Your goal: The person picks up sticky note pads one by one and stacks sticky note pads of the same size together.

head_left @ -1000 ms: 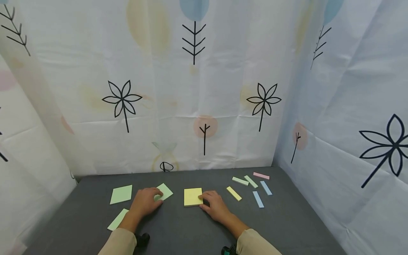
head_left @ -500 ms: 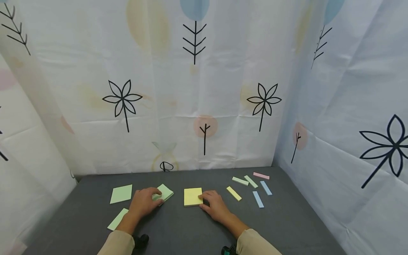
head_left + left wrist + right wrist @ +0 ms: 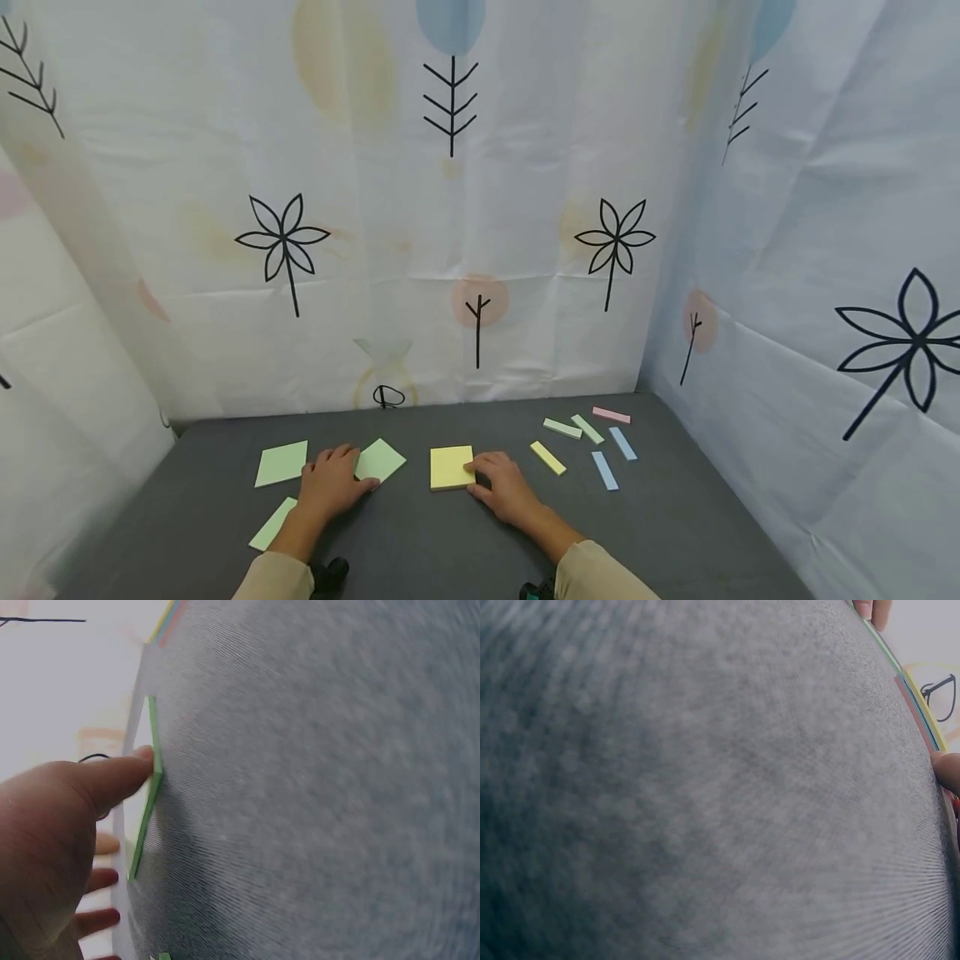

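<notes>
As left hand lies loose, thumb against green stack, right hand seems to pinch yellow stack at right. Both likely light, slightly bendy; grip opposite edges.

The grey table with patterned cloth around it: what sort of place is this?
Perhaps a small screened-off tabletop workspace: patterned white sheets stand along three sides of the grey table, and a yellow-topped stack and green pad lie on it.
</notes>
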Demonstrator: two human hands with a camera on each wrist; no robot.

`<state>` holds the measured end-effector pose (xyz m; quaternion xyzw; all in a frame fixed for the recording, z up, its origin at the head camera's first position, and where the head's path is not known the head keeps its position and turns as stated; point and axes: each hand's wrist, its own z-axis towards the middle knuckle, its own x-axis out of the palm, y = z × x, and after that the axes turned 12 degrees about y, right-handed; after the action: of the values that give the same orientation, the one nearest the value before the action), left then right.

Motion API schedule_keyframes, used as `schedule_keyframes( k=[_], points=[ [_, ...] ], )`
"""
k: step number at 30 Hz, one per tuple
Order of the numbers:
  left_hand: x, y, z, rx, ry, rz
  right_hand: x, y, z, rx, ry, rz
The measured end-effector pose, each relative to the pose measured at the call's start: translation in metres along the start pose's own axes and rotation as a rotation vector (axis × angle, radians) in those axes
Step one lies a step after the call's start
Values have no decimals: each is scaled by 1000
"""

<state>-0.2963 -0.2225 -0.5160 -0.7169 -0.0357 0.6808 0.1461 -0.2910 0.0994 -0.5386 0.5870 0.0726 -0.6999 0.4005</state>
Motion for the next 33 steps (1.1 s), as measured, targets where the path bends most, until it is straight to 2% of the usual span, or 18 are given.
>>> schedule_keyframes(
  k=[3, 10, 18, 21, 27, 33],
  points=[
    [-1, -2, -2, -42, 13, -22, 1, 0, 0, 13, 10, 9],
    [2, 0, -2, -94, -8, -66, 2, 0, 1, 28, 21, 11],
    [5, -1, -2, -109, -92, -130, 0, 1, 2, 20, 30, 21],
    [7, -4, -2, -96, -144, -161, 0, 1, 2, 29, 39, 23],
    [12, -8, -5, -29, -251, -203, 1, 1, 1, 36, 36, 16],
    [15, -10, -8, 52, -311, -319, 0, 3, 1, 32, 28, 16]
  ],
)
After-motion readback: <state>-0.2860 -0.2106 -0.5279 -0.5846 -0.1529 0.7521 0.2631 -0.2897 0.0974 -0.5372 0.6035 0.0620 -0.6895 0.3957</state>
